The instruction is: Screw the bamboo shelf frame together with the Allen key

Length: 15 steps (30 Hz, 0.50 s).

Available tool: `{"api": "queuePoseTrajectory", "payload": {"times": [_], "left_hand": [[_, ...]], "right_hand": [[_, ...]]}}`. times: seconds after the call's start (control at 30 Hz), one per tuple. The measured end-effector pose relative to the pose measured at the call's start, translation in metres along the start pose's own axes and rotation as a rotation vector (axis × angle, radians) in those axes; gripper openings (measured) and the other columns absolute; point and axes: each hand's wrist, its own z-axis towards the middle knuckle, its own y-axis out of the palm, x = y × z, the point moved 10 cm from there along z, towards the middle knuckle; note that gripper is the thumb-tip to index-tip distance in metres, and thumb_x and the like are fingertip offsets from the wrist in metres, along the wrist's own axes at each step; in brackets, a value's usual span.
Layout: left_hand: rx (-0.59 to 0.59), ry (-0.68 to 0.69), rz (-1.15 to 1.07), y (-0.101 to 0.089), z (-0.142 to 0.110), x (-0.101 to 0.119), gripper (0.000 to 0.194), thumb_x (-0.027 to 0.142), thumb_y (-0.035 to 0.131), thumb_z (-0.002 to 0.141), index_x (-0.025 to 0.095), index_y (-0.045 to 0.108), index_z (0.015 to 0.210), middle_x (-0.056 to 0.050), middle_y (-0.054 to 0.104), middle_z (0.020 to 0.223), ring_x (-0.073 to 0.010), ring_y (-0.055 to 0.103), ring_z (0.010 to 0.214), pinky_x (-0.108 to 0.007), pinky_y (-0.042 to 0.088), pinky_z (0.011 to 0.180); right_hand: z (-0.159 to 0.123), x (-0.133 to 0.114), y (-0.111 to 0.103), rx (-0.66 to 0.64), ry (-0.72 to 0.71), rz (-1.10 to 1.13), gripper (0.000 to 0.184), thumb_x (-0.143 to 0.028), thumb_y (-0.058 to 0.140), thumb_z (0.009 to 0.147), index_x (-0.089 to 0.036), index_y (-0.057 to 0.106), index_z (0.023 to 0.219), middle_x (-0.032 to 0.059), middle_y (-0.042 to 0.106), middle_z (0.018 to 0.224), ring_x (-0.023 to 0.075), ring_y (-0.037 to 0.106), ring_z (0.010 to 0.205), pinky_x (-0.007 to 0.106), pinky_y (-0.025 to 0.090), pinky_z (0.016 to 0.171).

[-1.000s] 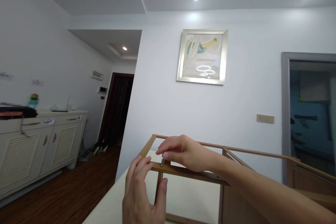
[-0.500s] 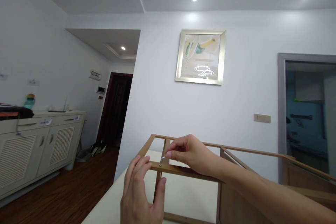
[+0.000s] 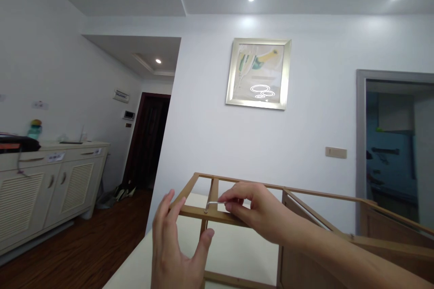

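Note:
My right hand [image 3: 252, 205] pinches the long arm of a small silvery hex key [image 3: 214, 202]. The key's bent short end points down at a screw spot on the rail of a brown wooden frame [image 3: 227, 217], where a crosspiece meets it. My left hand [image 3: 179, 239] is at the frame's left end, thumb and fingers spread apart. Its fingertips lie against or just over the left rail; I cannot tell how firmly they touch. The frame rests on a white tabletop [image 3: 244, 248]. My right wrist and forearm hide part of the front rail.
Wooden panels [image 3: 305, 257] of the same piece reach toward the right. At left stands a white louvred cabinet [image 3: 64, 180] with a bottle [image 3: 35, 131] on top. A framed picture [image 3: 288, 72] hangs on the wall ahead. A doorway [image 3: 361, 153] is at right.
My right hand has shifted a little right and now holds the key's long arm sideways. My left fingers have drawn slightly left. The view has moved a little.

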Motion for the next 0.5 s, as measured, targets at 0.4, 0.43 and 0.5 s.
{"api": "queuePoseTrajectory", "payload": {"times": [0.4, 0.43, 0.5], "left_hand": [[-0.102, -0.050, -0.057, 0.0078, -0.0021, -0.0062, 0.038, 0.036, 0.059, 0.088, 0.026, 0.051, 0.124, -0.010, 0.043, 0.140, -0.0284, 0.047, 0.130, -0.053, 0.039, 0.109], [-0.095, -0.051, -0.057, 0.0076, -0.0021, -0.0066, 0.038, 0.036, 0.059, 0.088, 0.026, 0.051, 0.124, -0.010, 0.044, 0.139, -0.0285, 0.047, 0.129, -0.053, 0.040, 0.108], [-0.078, -0.066, -0.067, 0.0075, -0.0022, -0.0100, 0.042, 0.036, 0.060, 0.087, 0.025, 0.049, 0.126, -0.011, 0.045, 0.139, -0.0290, 0.048, 0.129, -0.053, 0.042, 0.107]], "right_hand": [[0.0004, -0.0078, -0.0010, 0.019, -0.064, -0.102, 0.025, -0.012, 0.055, 0.088, -0.024, 0.076, 0.095, 0.0023, 0.072, 0.090, 0.0144, 0.065, 0.082, 0.025, 0.049, 0.075], [0.0004, -0.0084, -0.0013, 0.023, -0.068, -0.110, 0.024, -0.012, 0.056, 0.088, -0.024, 0.076, 0.094, 0.0024, 0.073, 0.090, 0.0146, 0.065, 0.083, 0.025, 0.049, 0.076], [-0.0001, -0.0088, -0.0017, 0.026, -0.077, -0.123, 0.023, -0.013, 0.056, 0.089, -0.023, 0.076, 0.091, 0.0028, 0.073, 0.091, 0.0150, 0.065, 0.084, 0.026, 0.049, 0.077]]}}
